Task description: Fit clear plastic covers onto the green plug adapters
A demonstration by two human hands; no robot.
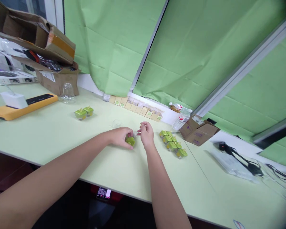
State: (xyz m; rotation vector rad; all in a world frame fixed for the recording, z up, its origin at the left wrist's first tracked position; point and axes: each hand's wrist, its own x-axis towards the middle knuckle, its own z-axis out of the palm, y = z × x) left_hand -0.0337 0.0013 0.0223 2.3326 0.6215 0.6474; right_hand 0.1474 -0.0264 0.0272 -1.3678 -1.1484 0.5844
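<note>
My left hand (120, 137) curls its thumb and fingers around a small green container (130, 141) on the table. Just right of it, my right hand (146, 135) is closed in a pinch, with a tiny yellow piece (140, 125) showing at its fingertips. A small whitish, see-through bit (135, 134) lies between the two hands, too blurred to name. Several clear little containers with green lids and yellow loops (172, 146) stand in a cluster to the right. Two more like them (80, 113) sit to the left. Behind my left hand is a faint clear plastic piece (117, 123).
Small kraft boxes (139, 109) line the wall, beside plastic bottles (181, 121) and a cardboard box (198, 130). A yellow power strip (38, 101), a clear jar (68, 93) and stacked cartons (58, 79) occupy the left. Cables (243, 159) and plastic bags (228, 163) lie far right.
</note>
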